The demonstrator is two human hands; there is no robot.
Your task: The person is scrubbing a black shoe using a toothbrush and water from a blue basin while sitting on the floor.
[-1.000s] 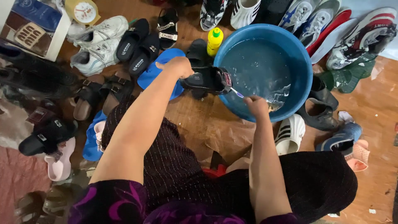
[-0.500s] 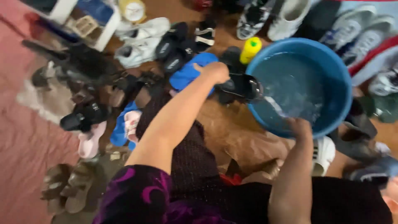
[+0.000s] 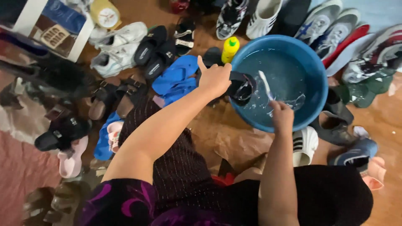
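Observation:
My left hand (image 3: 214, 77) grips a black sandal (image 3: 242, 86) and holds it over the left rim of a round blue basin (image 3: 318, 79) filled with water. My right hand (image 3: 281, 115) is closed on a small white brush (image 3: 265, 86), whose head points up toward the sandal, just above the water near the basin's front edge. Both forearms reach forward from my lap, which is covered by dark striped cloth.
A yellow bottle with a green cap (image 3: 230, 48) stands beside the basin's far left rim. Blue flip-flops (image 3: 176, 79), black sandals (image 3: 153, 50), white sneakers (image 3: 115, 50) and several other shoes crowd the brown floor all around. A white slide (image 3: 304, 144) lies by my right arm.
The view has swung back to the right. My right hand lifted the brush out of the water and tilted it upright; my left hand keeps the sandal at the basin's rim.

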